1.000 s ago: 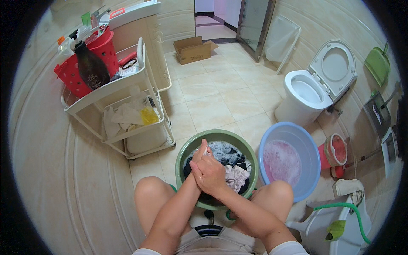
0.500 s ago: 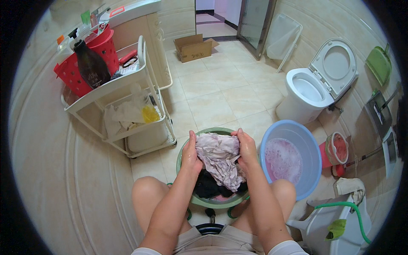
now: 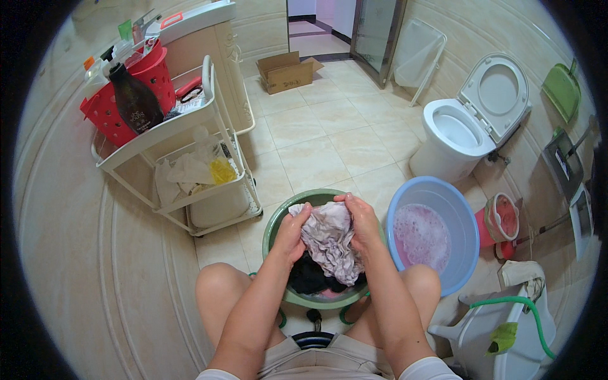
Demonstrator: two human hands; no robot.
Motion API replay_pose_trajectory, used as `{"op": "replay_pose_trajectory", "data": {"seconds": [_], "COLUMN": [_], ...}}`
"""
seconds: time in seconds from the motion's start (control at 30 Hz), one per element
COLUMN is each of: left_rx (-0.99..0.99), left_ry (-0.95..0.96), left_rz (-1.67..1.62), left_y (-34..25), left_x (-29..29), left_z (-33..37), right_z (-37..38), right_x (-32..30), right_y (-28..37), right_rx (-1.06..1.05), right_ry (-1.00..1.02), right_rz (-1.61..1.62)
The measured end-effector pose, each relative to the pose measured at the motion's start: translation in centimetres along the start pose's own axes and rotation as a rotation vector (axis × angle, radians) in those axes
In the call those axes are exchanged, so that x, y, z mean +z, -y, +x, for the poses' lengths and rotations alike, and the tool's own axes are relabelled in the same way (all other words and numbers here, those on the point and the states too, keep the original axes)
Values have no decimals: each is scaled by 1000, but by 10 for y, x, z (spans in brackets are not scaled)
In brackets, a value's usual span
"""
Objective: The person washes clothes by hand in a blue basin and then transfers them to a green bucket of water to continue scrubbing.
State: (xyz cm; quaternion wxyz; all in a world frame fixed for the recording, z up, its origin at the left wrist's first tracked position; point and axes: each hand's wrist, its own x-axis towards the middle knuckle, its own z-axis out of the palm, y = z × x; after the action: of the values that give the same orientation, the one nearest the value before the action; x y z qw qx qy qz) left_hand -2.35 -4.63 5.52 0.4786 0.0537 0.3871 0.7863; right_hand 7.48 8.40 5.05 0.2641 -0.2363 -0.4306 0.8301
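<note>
A wet, crumpled pale cloth [image 3: 330, 244] with pinkish-purple tints is bunched between my two hands over a green basin [image 3: 273, 218]. My left hand [image 3: 292, 235] grips its left side, thumb on top. On the other side my right hand [image 3: 360, 221] holds the cloth's upper right edge with fingers curled round it. Whether it is a garment cannot be made out. Beneath it, black fabric [image 3: 308, 275] lies in the basin, with a bit of pink [image 3: 330, 293] at the near side. The basin stands on the floor between my knees.
Right of the green basin stands a blue basin [image 3: 465, 253] of foamy pinkish water. Beyond are a toilet [image 3: 453, 130] with its lid up and a red bucket [image 3: 487, 229]. A grey stool with a green hose [image 3: 506, 299] is at lower right. At left stands a white cart [image 3: 212, 104].
My hands have come closer together, my left shifting right and slightly down. The cloth is more bunched, and its top edge no longer lies stretched between them.
</note>
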Motion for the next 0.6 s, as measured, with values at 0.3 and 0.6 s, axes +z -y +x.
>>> {"op": "replay_pose_trajectory", "data": {"seconds": [0.3,0.6], "left_rx": [99,-71], "left_ry": [-280,-288], "left_rz": [-33,-57], "left_y": [30,53], "left_x": [-32,24], "left_z": [29,4], "right_z": [-45,3], "right_x": [59,14], "right_y": [-20,-26], "right_rx": [-767,-421], "right_ry": [-70,-245], "right_rz": [-1025,-1352]}}
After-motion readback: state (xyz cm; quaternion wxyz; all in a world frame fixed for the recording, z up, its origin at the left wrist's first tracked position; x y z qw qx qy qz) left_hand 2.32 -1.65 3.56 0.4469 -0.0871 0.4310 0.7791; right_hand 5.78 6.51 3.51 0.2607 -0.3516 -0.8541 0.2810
